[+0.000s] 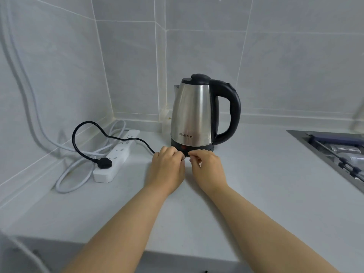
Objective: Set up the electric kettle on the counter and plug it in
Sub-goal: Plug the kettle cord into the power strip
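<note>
Two bare forearms reach forward over the white bench, the hands meeting close together just in front of the kettle's base. The left hand has its fingers curled in, pinching something small and dark at the foot of the base; what exactly it holds is hidden by the knuckles. The right hand is likewise curled, its thumb and forefinger pinched at the same spot, the two hands nearly touching.

Just beyond them stands the kettle, steel-bodied, upright on its black base, lid closed, black handle to the right and spout to the left. A black cord leaves the base's left side beside the left hand, loops up and back, and ends in a black plug. The plug lies on top of the near end of a white strip; whether it is seated in a socket cannot be told.

The strip lies on the bench to the left, its white cable coiled around it and running up the tiled wall. At far right a sink is set into the bench.
</note>
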Demonstrator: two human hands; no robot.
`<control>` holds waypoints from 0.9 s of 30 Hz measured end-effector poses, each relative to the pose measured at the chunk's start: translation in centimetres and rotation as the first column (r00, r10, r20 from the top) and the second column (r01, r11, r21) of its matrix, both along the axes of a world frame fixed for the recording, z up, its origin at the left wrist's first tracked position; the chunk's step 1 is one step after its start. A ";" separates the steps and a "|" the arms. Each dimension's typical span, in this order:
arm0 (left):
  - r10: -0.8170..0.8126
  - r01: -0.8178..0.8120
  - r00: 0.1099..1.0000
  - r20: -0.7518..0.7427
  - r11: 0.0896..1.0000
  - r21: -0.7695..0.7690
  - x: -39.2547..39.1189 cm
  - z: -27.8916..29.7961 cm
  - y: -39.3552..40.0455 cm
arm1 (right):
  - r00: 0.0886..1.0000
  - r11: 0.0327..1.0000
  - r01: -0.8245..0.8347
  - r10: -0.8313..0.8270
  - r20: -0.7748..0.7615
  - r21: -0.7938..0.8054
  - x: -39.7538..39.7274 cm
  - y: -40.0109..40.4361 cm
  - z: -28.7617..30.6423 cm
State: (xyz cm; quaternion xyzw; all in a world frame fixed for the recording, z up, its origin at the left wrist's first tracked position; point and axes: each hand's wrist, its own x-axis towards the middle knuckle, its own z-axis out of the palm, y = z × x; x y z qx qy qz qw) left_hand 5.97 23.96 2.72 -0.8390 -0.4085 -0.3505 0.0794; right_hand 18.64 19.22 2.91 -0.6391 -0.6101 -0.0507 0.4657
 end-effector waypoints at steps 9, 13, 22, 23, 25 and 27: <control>0.084 -0.084 0.996 -0.007 0.986 -0.146 2.3 0.0 1.0 | 0.944 0.986 0.102 -0.055 -0.325 0.130 1.0 0.5 1.3; 0.099 -0.077 0.992 0.078 0.966 -0.246 2.5 -0.1 1.7 | 0.889 0.954 0.217 -0.106 -0.445 0.207 2.4 0.6 1.7; 0.117 -0.057 0.983 0.139 0.926 -0.373 1.8 0.2 1.2 | 0.744 0.986 0.155 -0.078 -0.663 0.058 4.8 0.3 2.8; 0.114 -0.051 0.983 0.146 0.923 -0.381 1.5 0.3 1.1 | 0.732 0.989 0.135 -0.054 -0.679 0.066 4.8 0.3 2.9; 0.112 -0.042 0.981 0.157 0.919 -0.391 1.0 0.3 1.0 | 0.709 0.992 0.087 0.001 -0.705 0.089 4.9 0.3 3.1; 0.115 -0.043 0.980 0.160 0.919 -0.392 0.3 0.2 1.1 | 0.713 0.991 0.042 0.057 -0.699 0.123 4.7 0.1 3.3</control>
